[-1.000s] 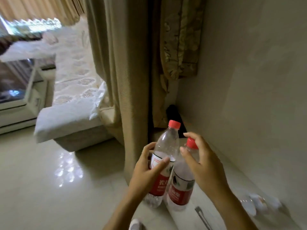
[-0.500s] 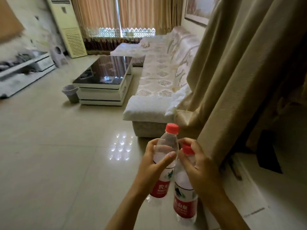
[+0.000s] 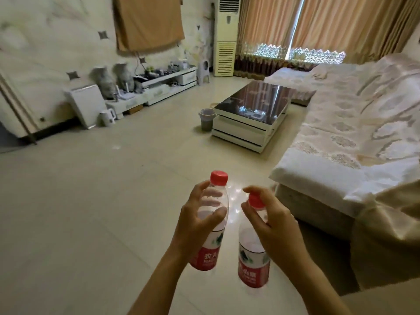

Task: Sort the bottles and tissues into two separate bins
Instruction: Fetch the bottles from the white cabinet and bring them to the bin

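Two bottles ride upright, one per hand, so I can carry both to a bin in one trip: my left hand (image 3: 200, 220) curls around the left bottle (image 3: 212, 214), my right hand (image 3: 270, 226) around the right bottle (image 3: 253, 253). A grey bin (image 3: 207, 118) stands at twelve o'clock. Since earlier, the curtain has swung right, and the bottles have parted.

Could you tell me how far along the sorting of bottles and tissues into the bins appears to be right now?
Nothing looks sorted yet. In hand: the left hand grips one red-capped bottle and the right hand grips another bottle, both carried above the floor. Left: dropping them in a bin. Only one grey bin shows, beside the coffee table, and its contents cannot be seen. No tissues are visible.
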The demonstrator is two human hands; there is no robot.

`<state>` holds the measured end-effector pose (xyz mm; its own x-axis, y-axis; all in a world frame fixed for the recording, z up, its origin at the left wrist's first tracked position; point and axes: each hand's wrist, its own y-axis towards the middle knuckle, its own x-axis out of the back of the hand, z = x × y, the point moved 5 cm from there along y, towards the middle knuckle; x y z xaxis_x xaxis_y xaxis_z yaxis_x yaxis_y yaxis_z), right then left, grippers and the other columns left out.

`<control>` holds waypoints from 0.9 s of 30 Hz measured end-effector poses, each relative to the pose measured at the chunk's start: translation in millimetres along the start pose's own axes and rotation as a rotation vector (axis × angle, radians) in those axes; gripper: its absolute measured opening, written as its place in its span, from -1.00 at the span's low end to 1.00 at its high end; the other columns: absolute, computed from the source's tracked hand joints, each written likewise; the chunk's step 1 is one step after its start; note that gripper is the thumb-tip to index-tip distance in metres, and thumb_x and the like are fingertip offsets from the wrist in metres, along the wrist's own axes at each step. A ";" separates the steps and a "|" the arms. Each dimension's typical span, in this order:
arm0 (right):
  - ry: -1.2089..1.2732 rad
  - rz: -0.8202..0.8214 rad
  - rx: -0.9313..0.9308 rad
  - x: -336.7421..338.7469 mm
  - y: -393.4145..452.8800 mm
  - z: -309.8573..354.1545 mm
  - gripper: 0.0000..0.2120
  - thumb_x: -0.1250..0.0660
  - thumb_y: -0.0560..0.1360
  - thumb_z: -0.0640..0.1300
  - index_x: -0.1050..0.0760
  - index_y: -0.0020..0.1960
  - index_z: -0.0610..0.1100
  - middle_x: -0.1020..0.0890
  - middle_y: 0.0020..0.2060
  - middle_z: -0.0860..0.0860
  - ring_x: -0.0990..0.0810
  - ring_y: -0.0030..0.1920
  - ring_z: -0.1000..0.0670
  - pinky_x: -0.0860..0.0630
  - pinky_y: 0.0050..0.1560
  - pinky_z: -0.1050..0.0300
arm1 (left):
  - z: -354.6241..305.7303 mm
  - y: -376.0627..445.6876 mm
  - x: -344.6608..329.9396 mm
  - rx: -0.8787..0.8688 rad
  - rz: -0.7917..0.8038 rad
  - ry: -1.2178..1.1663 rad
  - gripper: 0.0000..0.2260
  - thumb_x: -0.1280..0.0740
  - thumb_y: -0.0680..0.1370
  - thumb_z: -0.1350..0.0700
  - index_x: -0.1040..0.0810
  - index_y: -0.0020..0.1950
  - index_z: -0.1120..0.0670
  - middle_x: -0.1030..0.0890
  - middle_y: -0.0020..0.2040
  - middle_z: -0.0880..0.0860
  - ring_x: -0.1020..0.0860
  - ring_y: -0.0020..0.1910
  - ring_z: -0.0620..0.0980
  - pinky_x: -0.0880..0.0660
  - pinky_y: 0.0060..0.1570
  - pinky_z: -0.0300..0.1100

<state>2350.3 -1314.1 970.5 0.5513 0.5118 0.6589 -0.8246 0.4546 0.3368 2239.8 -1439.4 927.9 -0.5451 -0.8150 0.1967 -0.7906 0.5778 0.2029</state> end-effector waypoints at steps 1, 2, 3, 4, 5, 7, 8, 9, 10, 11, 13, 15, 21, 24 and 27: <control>-0.002 0.024 0.022 -12.1 13.9 1.5 -0.67 -0.25 0.49 0.07 -0.42 0.24 0.07 -0.50 0.01 0.22 -0.51 -0.06 0.24 -0.40 -0.08 0.39 | 6.9 6.9 13.7 0.014 -0.046 0.011 -0.41 -0.34 0.32 -0.24 -0.34 0.31 -0.14 -0.57 0.08 -0.22 -0.58 0.08 -0.18 -0.54 -0.07 -0.33; -0.002 0.044 0.044 -23.9 27.8 2.2 -0.68 -0.27 0.50 0.06 -0.42 0.24 0.08 -0.50 0.01 0.24 -0.50 -0.07 0.25 -0.41 -0.08 0.38 | 13.4 14.4 26.0 0.031 -0.092 0.020 -0.41 -0.33 0.30 -0.24 -0.34 0.30 -0.14 -0.58 0.06 -0.22 -0.58 0.06 -0.20 -0.53 -0.09 -0.36; -0.001 0.064 0.064 -36.2 42.4 1.9 -0.69 -0.27 0.50 0.05 -0.41 0.24 0.10 -0.50 0.01 0.25 -0.50 -0.07 0.26 -0.43 -0.08 0.34 | 20.4 23.2 37.1 0.046 -0.135 0.028 -0.42 -0.32 0.29 -0.24 -0.35 0.28 -0.14 -0.58 0.06 -0.21 -0.58 0.04 -0.21 -0.52 -0.10 -0.37; 0.004 0.085 0.082 -48.4 57.6 0.6 -0.69 -0.27 0.50 0.05 -0.40 0.24 0.12 -0.50 0.01 0.26 -0.50 -0.08 0.28 -0.44 -0.09 0.33 | 27.5 33.3 46.6 0.058 -0.171 0.038 -0.42 -0.32 0.28 -0.24 -0.35 0.27 -0.15 -0.58 0.06 -0.20 -0.58 0.03 -0.22 -0.52 -0.11 -0.37; 0.010 0.105 0.099 -60.4 73.5 -1.5 -0.69 -0.27 0.50 0.05 -0.40 0.24 0.13 -0.49 0.01 0.27 -0.49 -0.09 0.31 -0.43 -0.09 0.34 | 34.2 45.1 54.7 0.068 -0.202 0.049 -0.44 -0.32 0.28 -0.24 -0.35 0.25 -0.17 -0.58 0.06 -0.19 -0.58 0.03 -0.22 -0.52 -0.12 -0.37; 0.021 0.130 0.117 -82.1 108.7 -7.0 -0.69 -0.27 0.50 0.05 -0.41 0.23 0.13 -0.49 0.00 0.28 -0.45 -0.09 0.37 -0.38 -0.11 0.40 | 47.9 73.9 68.9 0.097 -0.252 0.075 -0.49 -0.32 0.27 -0.24 -0.36 0.20 -0.21 -0.58 0.05 -0.19 -0.58 0.03 -0.24 -0.51 -0.16 -0.40; 0.023 0.132 0.128 -91.7 128.0 -10.1 -0.70 -0.28 0.50 0.03 -0.42 0.23 0.11 -0.49 -0.02 0.28 -0.46 -0.09 0.36 -0.36 -0.13 0.43 | 53.9 91.3 75.3 0.108 -0.278 0.089 -0.52 -0.32 0.28 -0.25 -0.37 0.17 -0.21 -0.59 0.03 -0.18 -0.58 0.02 -0.25 -0.50 -0.18 -0.41; 0.020 0.126 0.144 -100.4 148.0 -13.4 -0.70 -0.29 0.49 0.02 -0.44 0.22 0.09 -0.49 -0.04 0.28 -0.48 -0.09 0.30 -0.36 -0.13 0.43 | 59.8 109.8 81.4 0.115 -0.305 0.103 -0.53 -0.32 0.28 -0.26 -0.38 0.15 -0.20 -0.59 0.01 -0.17 -0.58 0.00 -0.26 -0.49 -0.18 -0.41; 0.014 0.120 0.160 -108.3 168.3 -16.3 -0.70 -0.31 0.49 0.00 -0.45 0.21 0.07 -0.48 -0.07 0.27 -0.50 -0.09 0.24 -0.37 -0.11 0.40 | 65.4 128.9 86.6 0.120 -0.330 0.111 -0.54 -0.31 0.29 -0.28 -0.40 0.13 -0.17 -0.60 -0.01 -0.17 -0.58 -0.02 -0.26 -0.48 -0.17 -0.40; 0.006 0.115 0.173 -115.6 189.2 -18.8 -0.70 -0.32 0.48 -0.01 -0.47 0.20 0.05 -0.47 -0.09 0.26 -0.50 -0.08 0.19 -0.41 -0.09 0.34 | 70.6 148.2 91.4 0.129 -0.355 0.113 -0.54 -0.30 0.29 -0.30 -0.42 0.12 -0.15 -0.60 -0.03 -0.16 -0.58 -0.03 -0.26 -0.47 -0.15 -0.40; -0.004 0.122 0.196 -128.8 231.2 -23.3 -0.71 -0.34 0.47 -0.03 -0.49 0.19 0.03 -0.47 -0.10 0.25 -0.53 -0.07 0.10 -0.48 -0.07 0.19 | 78.8 185.2 100.5 0.158 -0.406 0.117 -0.50 -0.27 0.29 -0.34 -0.45 0.12 -0.12 -0.60 -0.04 -0.19 -0.58 -0.04 -0.27 -0.46 -0.13 -0.35; -0.009 0.139 0.234 -142.0 272.1 -25.1 -0.70 -0.36 0.46 -0.03 -0.50 0.19 0.02 -0.46 -0.09 0.25 -0.54 -0.05 0.06 -0.50 -0.05 0.13 | 85.7 220.1 110.3 0.182 -0.447 0.129 -0.50 -0.26 0.29 -0.37 -0.47 0.11 -0.13 -0.59 -0.04 -0.21 -0.57 -0.03 -0.27 -0.45 -0.13 -0.33; -0.018 0.183 0.321 -187.5 373.7 -26.4 -0.67 -0.44 0.40 -0.03 -0.54 0.15 0.01 -0.55 -0.11 0.20 -0.50 -0.04 0.04 -0.50 -0.13 0.16 | 105.9 303.9 146.4 0.178 -0.537 0.166 -0.62 -0.21 0.32 -0.37 -0.45 0.04 -0.22 -0.59 -0.04 -0.26 -0.52 0.01 -0.36 -0.37 -0.16 -0.56; -0.031 0.208 0.366 -219.2 421.5 -25.9 -0.65 -0.47 0.36 -0.01 -0.57 0.13 0.00 -0.64 -0.12 0.12 -0.48 -0.05 0.02 -0.47 -0.20 0.17 | 122.5 347.1 172.4 0.169 -0.573 0.186 -0.62 -0.25 0.33 -0.35 -0.47 0.07 -0.22 -0.56 0.03 -0.22 -0.50 0.06 -0.32 -0.39 -0.15 -0.58; -0.058 0.216 0.388 -257.0 475.8 -26.3 -0.63 -0.49 0.34 -0.01 -0.58 0.13 0.00 -0.65 -0.14 0.11 -0.47 -0.08 0.03 -0.40 -0.22 0.24 | 145.3 396.4 206.2 0.158 -0.620 0.257 -0.53 -0.31 0.33 -0.36 -0.49 0.12 -0.14 -0.51 0.09 -0.15 -0.49 0.10 -0.16 -0.39 -0.09 -0.49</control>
<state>1819.6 -1210.2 943.7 0.3621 0.5186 0.7745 -0.9128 0.0289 0.4074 1773.4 -1384.9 909.4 0.0893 -0.9451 0.3144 -0.9769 -0.0216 0.2128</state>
